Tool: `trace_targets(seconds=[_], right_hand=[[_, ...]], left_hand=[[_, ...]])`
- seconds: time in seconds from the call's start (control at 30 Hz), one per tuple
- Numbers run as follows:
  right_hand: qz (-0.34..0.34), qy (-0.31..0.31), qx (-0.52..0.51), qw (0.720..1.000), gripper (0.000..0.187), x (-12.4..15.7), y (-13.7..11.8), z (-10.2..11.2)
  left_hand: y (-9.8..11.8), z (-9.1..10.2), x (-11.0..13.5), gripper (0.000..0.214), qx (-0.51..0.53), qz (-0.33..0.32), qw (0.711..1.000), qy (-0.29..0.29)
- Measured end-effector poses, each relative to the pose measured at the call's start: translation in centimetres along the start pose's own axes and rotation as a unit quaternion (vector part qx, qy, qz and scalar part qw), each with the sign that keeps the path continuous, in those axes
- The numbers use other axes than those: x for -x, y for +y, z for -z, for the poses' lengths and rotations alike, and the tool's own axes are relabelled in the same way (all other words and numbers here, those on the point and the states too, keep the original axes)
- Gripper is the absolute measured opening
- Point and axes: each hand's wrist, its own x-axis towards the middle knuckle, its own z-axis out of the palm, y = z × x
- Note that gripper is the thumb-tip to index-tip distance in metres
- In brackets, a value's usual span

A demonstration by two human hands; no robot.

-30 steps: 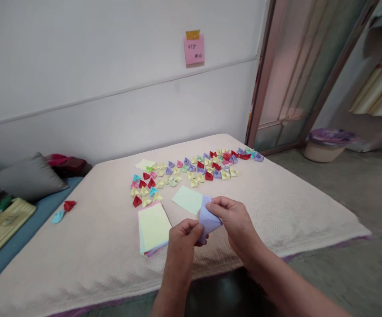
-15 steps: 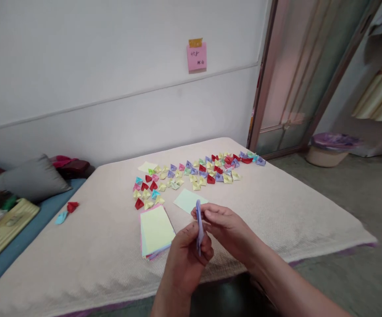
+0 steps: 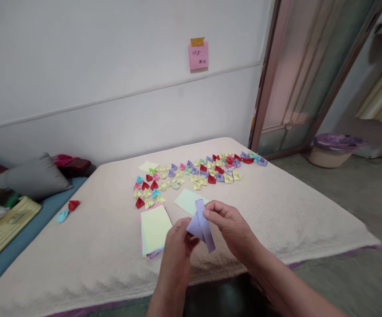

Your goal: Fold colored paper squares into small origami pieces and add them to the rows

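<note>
A lavender sheet of folded paper [image 3: 200,226], a triangle with a band along its open edge, is held up between my hands above the bed's front edge. My left hand [image 3: 178,244] pinches its pointed left side, with some fingers hidden behind it. At its upper right, my right hand [image 3: 225,220] grips the band between thumb and fingers. Just beyond the folded paper lies a pale green sheet [image 3: 188,200]. To the left sits a stack of coloured paper [image 3: 156,231] with a yellow sheet on top.
Many small folded paper boats [image 3: 196,171] in several colours spread over the far part of the bed [image 3: 101,229]. A red and a blue folded piece [image 3: 63,215] lie at the left. A pink note [image 3: 198,56] is taped to the wall; a bin [image 3: 332,152] stands right.
The lavender paper has turned from edge-on to showing its flat triangular face. My left hand has shifted slightly left, and my right hand now grips the band.
</note>
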Motion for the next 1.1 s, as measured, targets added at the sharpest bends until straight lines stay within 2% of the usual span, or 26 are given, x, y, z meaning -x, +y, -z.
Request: trace_targets(seconds=[0.03, 0.1, 0.17, 0.23, 0.53, 0.67, 0.87, 1.1], right_hand=[[0.024, 0.019, 0.048, 0.998, 0.018, 0.0, -0.1, -0.1], [0.056, 0.037, 0.138, 0.988, 0.018, 0.1, 0.0, -0.2], [0.077, 0.042, 0.205, 0.975, 0.018, 0.3, 0.2, -0.5], [0.094, 0.043, 0.251, 0.962, 0.017, 0.5, 0.5, -0.8], [0.166, 0.034, 0.364, 0.916, 0.017, 0.8, 1.7, -1.1], [0.18, 0.028, 0.357, 0.916, 0.018, 0.9, 2.0, -1.3], [0.196, 0.052, 0.33, 0.922, 0.021, 1.1, 2.7, -1.8], [0.213, 0.074, 0.334, 0.915, 0.019, 1.5, 3.0, -2.0]], left_hand=[[0.2, 0.2, -0.1, 0.015, -0.037, -0.073, 0.995, 0.049], [0.5, 0.6, 0.0, 0.014, -0.105, -0.2, 0.967, 0.115], [0.8, 0.8, 0.3, 0.012, -0.175, -0.284, 0.934, 0.128], [0.8, 0.7, 0.7, 0.01, -0.228, -0.327, 0.91, 0.117], [0.7, 0.8, 0.7, 0.016, -0.252, -0.321, 0.903, 0.135], [0.8, 0.6, 0.8, 0.02, -0.249, -0.308, 0.908, 0.133], [0.3, 0.3, 0.7, 0.006, -0.242, -0.325, 0.903, 0.144], [-0.1, -0.2, 0.9, 0.009, -0.311, -0.366, 0.863, 0.158]])
